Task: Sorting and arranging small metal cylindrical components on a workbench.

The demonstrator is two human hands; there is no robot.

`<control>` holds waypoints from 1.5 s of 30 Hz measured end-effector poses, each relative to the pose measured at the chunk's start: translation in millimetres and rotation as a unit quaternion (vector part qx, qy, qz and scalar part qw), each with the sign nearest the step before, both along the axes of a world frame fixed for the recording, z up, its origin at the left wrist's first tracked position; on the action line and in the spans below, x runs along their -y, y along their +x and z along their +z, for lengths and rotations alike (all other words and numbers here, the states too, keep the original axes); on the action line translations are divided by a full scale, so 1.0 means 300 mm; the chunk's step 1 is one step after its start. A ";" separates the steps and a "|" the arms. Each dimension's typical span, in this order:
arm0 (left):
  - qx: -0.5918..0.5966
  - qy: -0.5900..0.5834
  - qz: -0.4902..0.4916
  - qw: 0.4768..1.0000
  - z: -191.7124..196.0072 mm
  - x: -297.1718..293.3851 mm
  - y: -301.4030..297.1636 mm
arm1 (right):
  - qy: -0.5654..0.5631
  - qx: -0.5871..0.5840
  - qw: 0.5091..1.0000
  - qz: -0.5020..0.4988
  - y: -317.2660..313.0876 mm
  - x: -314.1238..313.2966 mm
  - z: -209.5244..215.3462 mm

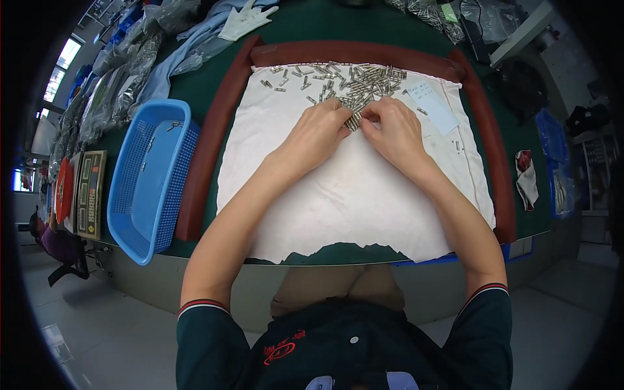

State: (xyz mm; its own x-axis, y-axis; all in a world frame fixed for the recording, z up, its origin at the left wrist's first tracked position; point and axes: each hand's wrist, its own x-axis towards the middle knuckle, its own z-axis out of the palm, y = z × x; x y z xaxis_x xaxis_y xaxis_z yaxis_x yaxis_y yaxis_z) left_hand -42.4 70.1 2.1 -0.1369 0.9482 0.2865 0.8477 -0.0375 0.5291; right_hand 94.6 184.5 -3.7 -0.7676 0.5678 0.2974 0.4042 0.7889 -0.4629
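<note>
I see a white cloth (354, 195) spread flat on a dark green table (214, 78), its near edge ragged and hanging a little over the table's edge. A thick reddish-brown foam border (218, 123) runs round the left, far and right sides of the cloth, soft-looking with rounded corners.

On the far part of the cloth lies a heap of small metal pins (364, 81): short, thin, shiny silver cylinders, piled thickest right of centre and thinning to scattered single pieces on the left. A few strays lie near the right edge, beside a pale blue paper slip (432, 104).

My left hand (316, 133) and right hand (394, 130) meet at the near edge of the heap, fingertips curled in and almost touching each other. Between them I pinch a small bundle of pins (354, 121), held side by side; which hand bears most of it I cannot tell.

To the left, just outside the border, sits a blue plastic basket (146, 195) with perforated mesh walls and a couple of pins inside. A white glove (247, 19) lies at the far side, near crinkled clear plastic bags (123, 78).
</note>
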 end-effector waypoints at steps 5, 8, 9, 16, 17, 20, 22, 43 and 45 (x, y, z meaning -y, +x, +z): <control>0.019 0.023 0.032 0.999 -0.009 0.013 0.041 | -0.076 -0.021 0.996 0.031 -0.002 -0.008 0.001; 0.022 0.012 0.066 0.998 -0.009 0.051 0.078 | -0.122 -0.024 0.989 0.083 0.012 -0.001 0.013; 0.012 0.002 0.079 0.997 -0.007 0.067 0.093 | -0.125 -0.023 0.989 0.082 0.017 0.006 0.020; 0.083 -0.005 0.059 0.995 0.023 0.123 0.053 | -0.109 0.000 0.988 0.106 0.058 0.040 0.032; 0.090 -0.020 0.048 0.995 0.020 0.123 0.046 | -0.095 -0.004 0.991 0.090 0.058 0.042 0.028; 0.038 0.028 0.036 0.998 0.003 0.128 0.059 | -0.115 -0.011 0.990 0.077 0.047 0.047 0.014; 0.032 0.020 0.036 0.999 0.003 0.132 0.058 | -0.099 -0.018 0.992 0.080 0.042 0.041 0.005; 0.116 -0.043 0.070 0.990 0.045 0.197 0.029 | -0.076 -0.033 0.980 0.182 0.089 0.054 0.050; 0.133 -0.099 0.038 0.985 0.054 0.195 0.029 | -0.073 -0.005 0.975 0.208 0.097 0.051 0.058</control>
State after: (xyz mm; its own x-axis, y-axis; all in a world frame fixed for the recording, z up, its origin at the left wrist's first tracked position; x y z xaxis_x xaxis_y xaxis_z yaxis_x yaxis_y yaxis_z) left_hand -33.7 11.6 18.2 -0.2554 0.9659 0.0417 0.6745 0.1471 0.7235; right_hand 123.6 169.1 13.7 -0.9382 0.2454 0.2442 0.0593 0.8087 -0.5852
